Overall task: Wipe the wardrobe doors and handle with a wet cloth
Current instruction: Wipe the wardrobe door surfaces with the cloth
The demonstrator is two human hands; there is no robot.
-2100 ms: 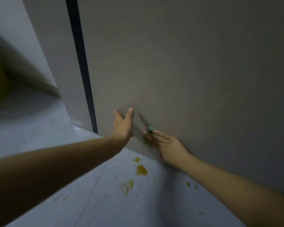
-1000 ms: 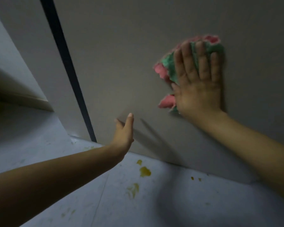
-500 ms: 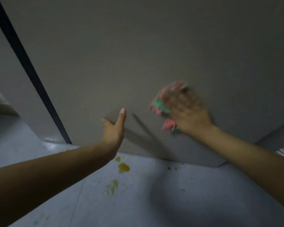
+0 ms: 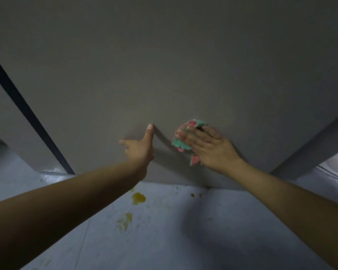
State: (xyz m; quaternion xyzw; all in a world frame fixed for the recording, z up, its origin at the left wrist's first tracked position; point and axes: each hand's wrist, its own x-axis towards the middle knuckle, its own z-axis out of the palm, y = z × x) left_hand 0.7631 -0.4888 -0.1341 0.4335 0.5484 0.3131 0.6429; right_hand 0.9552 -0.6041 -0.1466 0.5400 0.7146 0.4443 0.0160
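Your left hand (image 4: 140, 151) lay against the lower part of the wardrobe door (image 4: 164, 65), fingers straight and relaxed, thumb pointing left, gripping nothing. Just to its right, your right hand (image 4: 207, 148) pressed the pink-and-green cloth (image 4: 180, 144) flat against the same door with fingers stretched out over it; the dim light left it unclear whether the thumb hooked the cloth. Both arms reached forward, above yellow stains (image 4: 138, 198) on the floor (image 4: 164, 240).
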